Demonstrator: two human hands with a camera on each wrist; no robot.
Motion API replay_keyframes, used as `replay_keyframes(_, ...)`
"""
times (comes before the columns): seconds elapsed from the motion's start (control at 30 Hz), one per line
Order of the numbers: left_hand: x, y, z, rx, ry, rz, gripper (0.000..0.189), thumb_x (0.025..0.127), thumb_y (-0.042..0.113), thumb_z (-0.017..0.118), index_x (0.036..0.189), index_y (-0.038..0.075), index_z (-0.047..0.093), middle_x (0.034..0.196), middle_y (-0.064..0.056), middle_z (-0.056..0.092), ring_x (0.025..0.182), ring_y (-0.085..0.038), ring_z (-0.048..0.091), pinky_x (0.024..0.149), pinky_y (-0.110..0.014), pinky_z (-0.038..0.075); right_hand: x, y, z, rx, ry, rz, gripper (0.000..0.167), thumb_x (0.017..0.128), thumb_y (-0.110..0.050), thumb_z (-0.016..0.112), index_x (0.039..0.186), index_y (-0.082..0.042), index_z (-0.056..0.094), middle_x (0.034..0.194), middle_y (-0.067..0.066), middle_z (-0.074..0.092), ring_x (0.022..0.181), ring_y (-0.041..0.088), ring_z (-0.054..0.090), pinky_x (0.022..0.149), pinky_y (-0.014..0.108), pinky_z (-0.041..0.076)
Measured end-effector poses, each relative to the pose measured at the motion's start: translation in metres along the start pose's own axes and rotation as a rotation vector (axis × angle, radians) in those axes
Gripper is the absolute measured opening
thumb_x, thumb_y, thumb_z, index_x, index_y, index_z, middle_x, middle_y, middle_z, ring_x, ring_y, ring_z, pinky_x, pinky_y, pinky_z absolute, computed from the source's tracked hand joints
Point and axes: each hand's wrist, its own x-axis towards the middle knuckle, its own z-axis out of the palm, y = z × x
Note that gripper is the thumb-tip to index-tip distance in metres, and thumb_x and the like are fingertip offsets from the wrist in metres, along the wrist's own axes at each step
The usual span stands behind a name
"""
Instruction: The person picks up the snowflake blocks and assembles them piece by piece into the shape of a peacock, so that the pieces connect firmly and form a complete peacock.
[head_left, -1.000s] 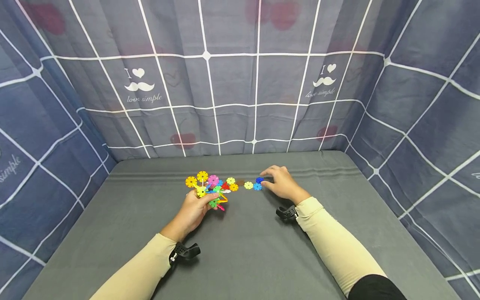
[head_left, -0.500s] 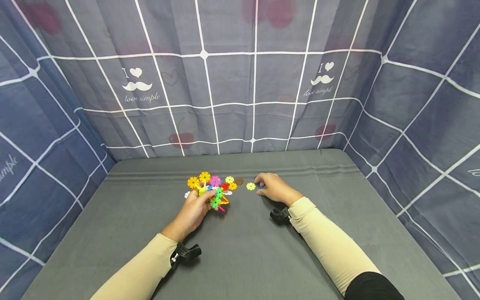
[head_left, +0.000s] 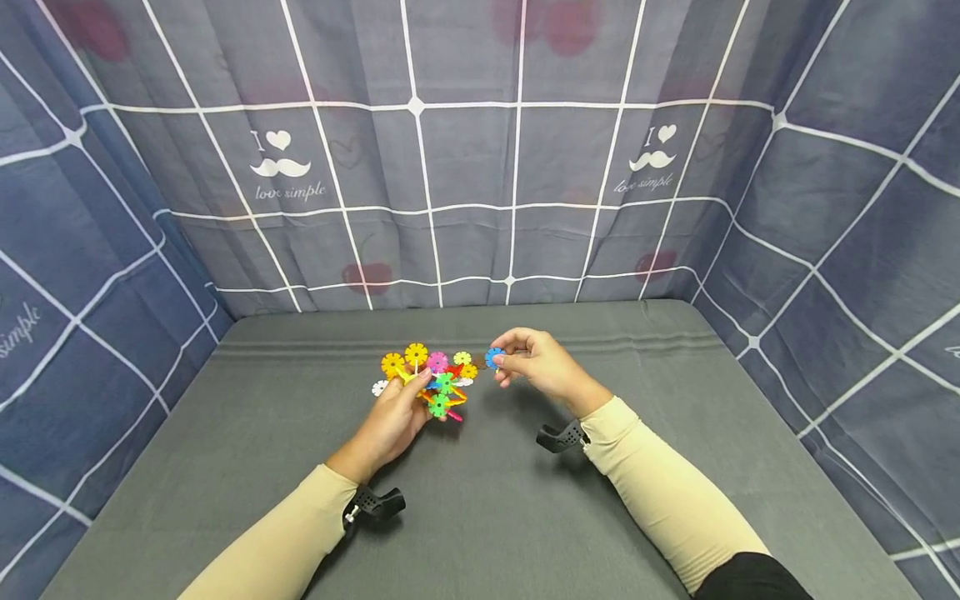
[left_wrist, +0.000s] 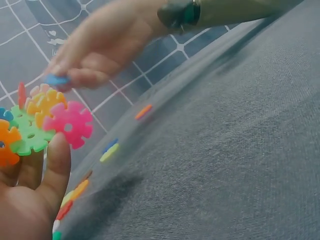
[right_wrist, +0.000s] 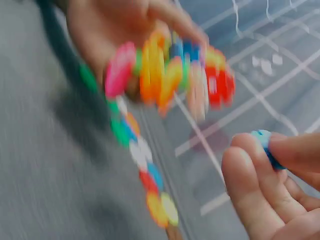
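My left hand (head_left: 390, 425) holds a cluster of interlocking notched plastic discs (head_left: 445, 383) above the table, thumb over the front. Pink, green and orange discs show in it; in the left wrist view a pink disc (left_wrist: 76, 127) faces outward by the thumb. To its right, my right hand (head_left: 555, 375) pinches a single blue disc (head_left: 492, 357) between thumb and fingers. This blue disc (right_wrist: 266, 142) is apart from the cluster in the right wrist view, and partly covered by the fingertips.
Loose discs lie in a line on the grey cloth-covered table (head_left: 480, 508), including a yellow one (head_left: 462, 358) and an orange one (left_wrist: 143, 111). A checked curtain (head_left: 465, 167) hangs behind the table and along both sides.
My right hand has reached down to the loose discs, picked up a blue one and lifted it to the left, nearer the cluster. My left hand has stayed nearly in place.
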Motion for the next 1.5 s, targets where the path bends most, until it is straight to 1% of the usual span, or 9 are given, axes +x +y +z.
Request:
replay_keyframes(0.1, -0.001, 0.000, 0.002, 0.015, -0.020, -0.007, 0.040, 0.115, 0.019, 0.045, 0.138, -0.014, 0.047, 0.134, -0.020, 0.059, 0.115, -0.025, 0.062, 0.092, -0.040, 0.055, -0.001, -0.009, 0.014, 0.159, -0.021, 0.008, 0.034, 0.098, 0.012, 0.064, 0.131, 0.012, 0.055, 0.101, 0.022, 0.063, 0.083, 0.040, 0.073, 0.076, 0.049, 0.062)
replay_keyframes(0.17, -0.003, 0.000, 0.003, 0.021, -0.029, -0.011, 0.042, 0.115, 0.019, 0.047, 0.140, -0.015, 0.045, 0.136, -0.020, 0.058, 0.119, -0.024, 0.061, 0.097, -0.040, 0.054, -0.002, -0.011, 0.020, 0.179, -0.011, 0.012, 0.036, 0.098, 0.011, 0.065, 0.133, 0.011, 0.056, 0.101, 0.021, 0.066, 0.082, 0.036, 0.074, 0.075, 0.048, 0.063)
replay_keyframes(0.37, -0.008, 0.000, 0.006, 0.035, -0.078, -0.023, 0.031, 0.114, 0.023, 0.050, 0.132, -0.003, 0.049, 0.130, -0.012, 0.062, 0.116, -0.024, 0.063, 0.092, -0.040, 0.056, -0.003, -0.011, 0.028, 0.035, 0.060, -0.058, 0.019, 0.097, 0.008, 0.071, 0.116, 0.012, 0.069, 0.094, 0.017, 0.073, 0.079, 0.034, 0.071, 0.070, 0.042, 0.063)
replay_keyframes(0.63, -0.009, 0.002, 0.009, 0.011, -0.082, -0.045, 0.020, 0.114, 0.020, 0.051, 0.127, 0.005, 0.053, 0.126, -0.010, 0.064, 0.114, -0.022, 0.064, 0.090, -0.040, 0.057, -0.005, -0.010, 0.030, -0.100, -0.060, -0.164, 0.012, 0.097, 0.009, 0.069, 0.108, 0.013, 0.069, 0.097, 0.020, 0.073, 0.083, 0.049, 0.071, 0.079, 0.057, 0.060)
replay_keyframes(0.93, -0.007, 0.004, 0.007, -0.026, -0.130, -0.062, 0.035, 0.114, 0.021, 0.048, 0.138, -0.003, 0.055, 0.138, -0.015, 0.061, 0.126, -0.029, 0.059, 0.102, -0.048, 0.052, -0.008, -0.012, 0.034, -0.065, -0.047, -0.189, 0.011, 0.097, 0.010, 0.069, 0.107, 0.015, 0.070, 0.099, 0.022, 0.074, 0.088, 0.033, 0.075, 0.084, 0.059, 0.058)
replay_keyframes(1.1, -0.008, 0.005, 0.005, -0.062, -0.133, -0.071, 0.035, 0.114, 0.023, 0.048, 0.137, -0.002, 0.055, 0.138, -0.017, 0.059, 0.124, -0.027, 0.060, 0.102, -0.048, 0.052, -0.008, -0.012, 0.036, -0.089, -0.039, -0.201, 0.012, 0.096, 0.010, 0.071, 0.107, 0.013, 0.071, 0.101, 0.020, 0.075, 0.090, 0.020, 0.074, 0.085, 0.047, 0.061)
replay_keyframes(1.17, -0.008, 0.005, 0.005, -0.067, -0.133, -0.068, 0.037, 0.114, 0.023, 0.048, 0.138, -0.005, 0.054, 0.138, -0.018, 0.058, 0.122, -0.026, 0.061, 0.101, -0.046, 0.053, -0.007, -0.011, 0.036, -0.104, -0.036, -0.205, 0.012, 0.095, 0.010, 0.071, 0.107, 0.012, 0.072, 0.101, 0.020, 0.075, 0.090, 0.019, 0.074, 0.084, 0.041, 0.061)
replay_keyframes(1.3, -0.007, 0.005, 0.006, -0.060, -0.142, -0.056, 0.051, 0.115, 0.026, 0.048, 0.145, -0.015, 0.045, 0.140, -0.018, 0.059, 0.125, -0.026, 0.060, 0.104, -0.046, 0.051, -0.007, -0.010, 0.036, -0.120, -0.034, -0.202, 0.011, 0.096, 0.009, 0.072, 0.106, 0.010, 0.072, 0.101, 0.020, 0.075, 0.090, 0.019, 0.074, 0.084, 0.041, 0.061)
replay_keyframes(1.5, -0.008, 0.005, 0.006, -0.074, -0.099, -0.075, 0.042, 0.114, 0.027, 0.050, 0.141, -0.005, 0.051, 0.137, -0.016, 0.061, 0.124, -0.027, 0.061, 0.105, -0.047, 0.051, -0.007, -0.010, 0.036, -0.114, -0.053, -0.187, 0.012, 0.097, 0.008, 0.071, 0.108, 0.010, 0.072, 0.102, 0.020, 0.075, 0.090, 0.020, 0.074, 0.086, 0.047, 0.060)
